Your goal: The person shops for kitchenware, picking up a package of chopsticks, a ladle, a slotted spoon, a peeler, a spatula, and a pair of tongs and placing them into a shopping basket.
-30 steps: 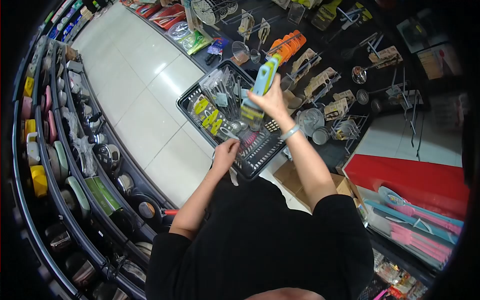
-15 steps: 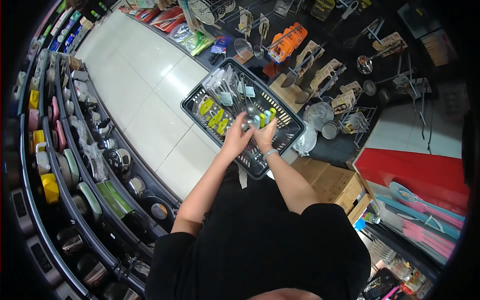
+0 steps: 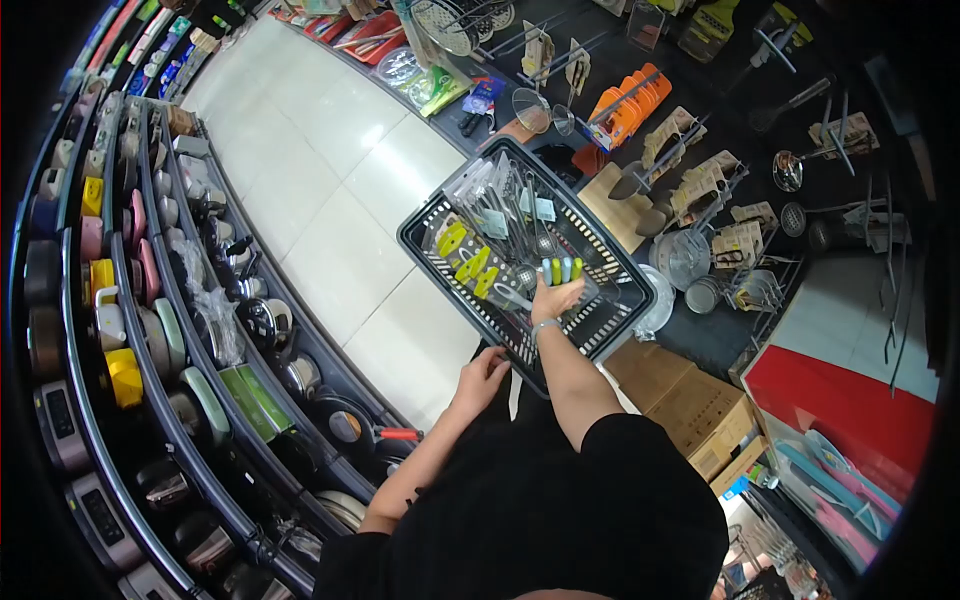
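Note:
A black shopping basket [image 3: 428, 262] stands before me with kitchen tools in it. My right hand [image 3: 557, 297] is inside the basket, its fingers closed round a bunch of utensils with green and pale-blue handles [image 3: 562, 270]; their heads are hidden. My left hand [image 3: 482, 380] is just outside the basket's near side, fingers loosely bent and apart, holding nothing. Green-and-white packaged items [image 3: 468, 265] lie along the basket's left side. Beside them are metal utensils with pale tags [image 3: 492, 222].
Shelves of pots and pans [image 3: 265, 320] run along my left. A dark display wall on the right carries hanging utensils and orange tools [image 3: 630, 105]. Near my right arm stands a cardboard box [image 3: 690, 410]. White floor tiles [image 3: 330, 200] stretch ahead between the shelves.
My left hand has left the basket's inside and moved down and back past its near side. The right hand stays at the handled utensils. The whole view has shifted a little.

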`<state>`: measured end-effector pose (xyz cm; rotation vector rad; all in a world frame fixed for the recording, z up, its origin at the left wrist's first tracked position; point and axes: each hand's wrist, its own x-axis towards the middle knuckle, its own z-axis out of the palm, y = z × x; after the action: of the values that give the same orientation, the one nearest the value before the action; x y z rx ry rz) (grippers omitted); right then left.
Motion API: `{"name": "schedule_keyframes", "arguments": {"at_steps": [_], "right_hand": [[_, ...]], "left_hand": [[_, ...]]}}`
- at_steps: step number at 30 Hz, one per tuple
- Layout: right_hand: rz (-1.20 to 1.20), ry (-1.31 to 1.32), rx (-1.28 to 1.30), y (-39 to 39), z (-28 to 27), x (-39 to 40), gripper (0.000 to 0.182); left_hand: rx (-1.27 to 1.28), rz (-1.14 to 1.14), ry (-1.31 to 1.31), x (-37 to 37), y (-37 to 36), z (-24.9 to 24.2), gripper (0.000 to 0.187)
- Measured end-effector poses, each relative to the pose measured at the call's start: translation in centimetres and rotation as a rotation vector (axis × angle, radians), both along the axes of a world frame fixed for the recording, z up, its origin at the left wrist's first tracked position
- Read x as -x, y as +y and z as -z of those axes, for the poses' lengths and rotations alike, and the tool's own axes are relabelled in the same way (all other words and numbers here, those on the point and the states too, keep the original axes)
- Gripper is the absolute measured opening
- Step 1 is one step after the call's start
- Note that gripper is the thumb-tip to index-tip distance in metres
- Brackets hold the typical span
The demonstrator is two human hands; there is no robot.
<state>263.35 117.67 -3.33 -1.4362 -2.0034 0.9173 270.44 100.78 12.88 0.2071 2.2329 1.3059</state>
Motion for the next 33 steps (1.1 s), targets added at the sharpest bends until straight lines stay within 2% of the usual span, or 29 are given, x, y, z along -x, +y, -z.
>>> {"name": "schedule_keyframes", "arguments": {"at_steps": [1, 3, 4, 7, 9, 11, 12, 13, 16, 19, 23, 24, 25, 27, 28, 29, 30, 31, 33], "right_hand": [[0.005, 0.003, -0.003, -0.3, 0.5, 0.1, 0.082], [-0.132, -0.139, -0.038, -0.8, 0.6, 0.4, 0.081], [-0.163, -0.144, 0.021, -1.2, 0.4, 0.4, 0.082], [-0.199, -0.168, -0.084, -2.4, -0.5, 0.6, 0.076], [-0.237, -0.183, -0.026, -2.9, -0.6, 0.5, 0.077], [-0.332, -0.236, 0.193, -3.1, -0.1, 0.5, 0.079], [-0.381, -0.260, 0.312, -3.1, 0.4, 0.4, 0.087], [-0.368, -0.257, 0.310, -2.9, 0.8, 0.2, 0.087], [-0.596, -0.261, 0.557, -1.5, 2.0, -0.4, 0.102], [-0.639, -0.216, 0.619, -0.1, 1.2, -1.3, 0.102], [-0.508, -0.107, 0.529, 2.5, -0.1, -2.8, 0.088], [-0.463, -0.067, 0.443, 3.1, 0.0, -3.2, 0.073], [-0.438, -0.065, 0.437, 4.0, -0.6, -3.9, 0.073], [-0.338, 0.182, 0.584, 5.6, -2.2, -5.3, 0.062], [-0.317, 0.196, 0.553, 6.4, -3.2, -6.0, 0.054], [-0.298, 0.202, 0.541, 7.3, -4.4, -7.0, 0.054], [-0.313, 0.195, 0.365, 8.0, -6.0, -8.2, 0.052], [-0.328, 0.185, 0.191, 8.6, -7.6, -9.5, 0.050], [-0.296, 0.084, 0.104, 9.2, -9.4, -11.5, 0.055]], "left_hand": [[0.010, -0.011, -0.009, 0.1, -0.2, 0.1, 0.026], [0.013, -0.015, -0.015, 0.5, -0.5, 0.2, 0.026], [0.027, -0.018, -0.030, 0.6, -0.5, 0.3, 0.026], [0.042, -0.008, -0.048, 0.8, -0.4, 0.6, 0.026], [0.044, 0.006, -0.046, 0.7, -0.3, 0.8, 0.026], [0.053, 0.035, -0.045, 0.6, 0.0, 0.9, 0.026], [0.050, 0.047, -0.044, 0.5, 0.3, 0.8, 0.026], [0.050, 0.055, -0.019, 0.4, 0.6, 0.8, 0.024], [0.031, 0.083, 0.008, 0.0, 1.3, 1.1, 0.023], [0.025, 0.113, 0.024, -0.1, 1.8, 1.9, 0.022], [0.043, 0.118, 0.011, 0.3, 2.5, 2.7, 0.021], [0.036, 0.120, 0.063, 0.5, 2.3, 4.0, 0.020], [0.075, 0.121, 0.123, 0.7, 2.5, 3.9, 0.019], [0.223, 0.213, 0.265, 1.5, 1.6, 6.5, 0.026], [0.399, 0.252, 0.368, 1.4, 1.9, 6.2, 0.034], [0.573, 0.285, 0.476, 1.3, 2.2, 5.7, 0.041], [0.591, 0.298, 0.468, 1.4, 1.7, 7.3, 0.055], [0.653, 0.327, 0.510, 1.2, 1.6, 7.8, 0.059], [0.719, 0.398, 0.549, 0.8, 1.4, 8.8, 0.059]]}}
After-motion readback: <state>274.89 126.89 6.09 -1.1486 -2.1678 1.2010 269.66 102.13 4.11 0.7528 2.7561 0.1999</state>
